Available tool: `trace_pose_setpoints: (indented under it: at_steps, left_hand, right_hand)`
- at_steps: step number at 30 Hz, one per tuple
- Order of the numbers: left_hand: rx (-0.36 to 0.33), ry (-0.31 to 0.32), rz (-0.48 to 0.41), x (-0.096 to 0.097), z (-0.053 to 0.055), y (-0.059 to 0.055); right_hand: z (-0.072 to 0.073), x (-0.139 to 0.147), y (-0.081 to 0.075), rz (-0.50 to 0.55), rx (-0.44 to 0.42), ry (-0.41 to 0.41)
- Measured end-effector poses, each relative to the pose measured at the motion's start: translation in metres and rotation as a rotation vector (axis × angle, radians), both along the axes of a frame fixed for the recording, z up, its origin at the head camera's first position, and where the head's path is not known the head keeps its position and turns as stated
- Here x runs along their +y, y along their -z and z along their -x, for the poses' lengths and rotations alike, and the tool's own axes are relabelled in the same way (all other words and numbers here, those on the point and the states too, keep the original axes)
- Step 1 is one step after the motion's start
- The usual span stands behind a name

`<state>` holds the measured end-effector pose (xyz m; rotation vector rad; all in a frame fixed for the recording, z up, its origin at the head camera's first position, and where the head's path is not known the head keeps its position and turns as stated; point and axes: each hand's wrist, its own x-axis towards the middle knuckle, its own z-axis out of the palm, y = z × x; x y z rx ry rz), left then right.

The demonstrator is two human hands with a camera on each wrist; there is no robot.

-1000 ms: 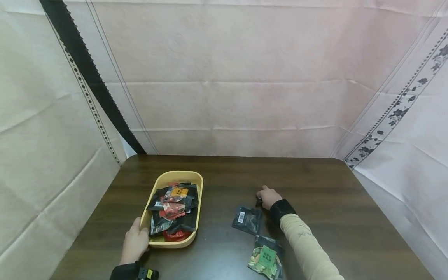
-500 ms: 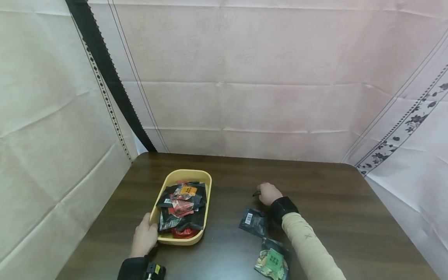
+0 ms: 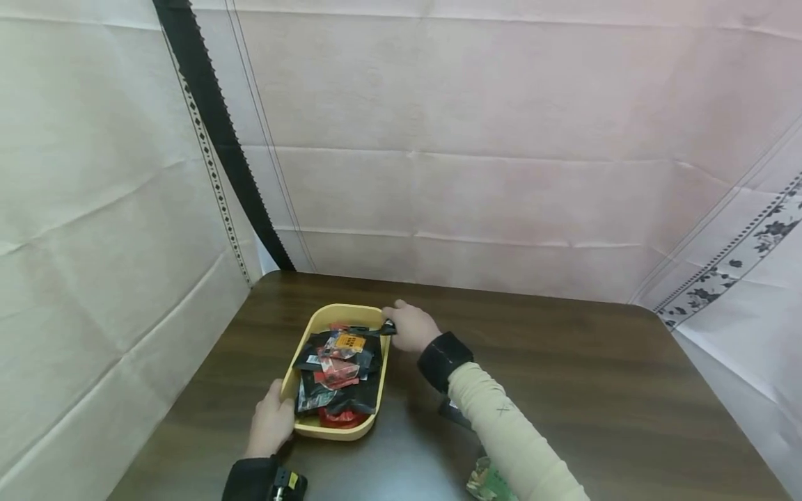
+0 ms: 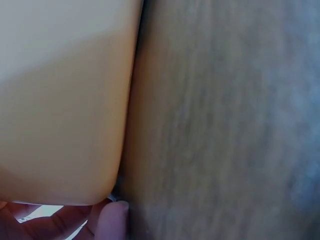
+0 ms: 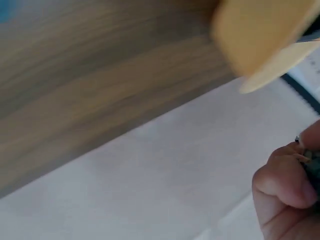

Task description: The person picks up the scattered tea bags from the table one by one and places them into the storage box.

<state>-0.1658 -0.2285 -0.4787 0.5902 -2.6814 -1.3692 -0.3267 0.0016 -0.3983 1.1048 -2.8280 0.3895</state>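
My left hand (image 3: 272, 422) grips the near-left corner of a yellow plastic basket (image 3: 338, 434), with fingers under the corner in the left wrist view. Inside lie several black and red snack packets (image 3: 348, 342), one with an orange label. At the basket's far right rim, my right hand (image 3: 415, 327) pinches a small dark packet (image 3: 389, 328), which overlaps the rim in the head view. The right wrist view shows the thumb and fingers curled on this dark packet (image 5: 314, 172), with the basket's wall (image 5: 265, 35) above it.
A dark packet (image 3: 454, 412) and a green-labelled packet (image 3: 490, 484) lie on the brown wooden table (image 3: 564, 362), both partly hidden by the right forearm. Pale cloth sheets (image 3: 438, 195) hang behind the table and at its sides.
The right hand has lifted the dark packet from the table and carried it left to the basket's rim. The left hand keeps its grip; the head view has shifted slightly.
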Motion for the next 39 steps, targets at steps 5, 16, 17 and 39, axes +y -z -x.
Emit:
trace_pose_setpoints:
  at_steps: [5,16,17,39]
  left_hand:
    - [-0.014,0.012,-0.016,0.012,0.004,0.0]
    - [0.03,0.041,0.0,0.024,0.009,-0.001]
    - [0.033,0.046,-0.001,0.024,0.009,-0.001]
    - [-0.049,0.015,-0.002,0.002,0.001,-0.005]
  right_hand:
    - [-0.007,-0.027,-0.007,-0.077,-0.032,-0.025]
    - [-0.004,-0.035,0.003,0.033,-0.082,-0.034]
    - [-0.003,-0.033,0.004,0.042,-0.077,-0.034]
    - [-0.013,0.049,0.027,0.044,-0.052,0.023]
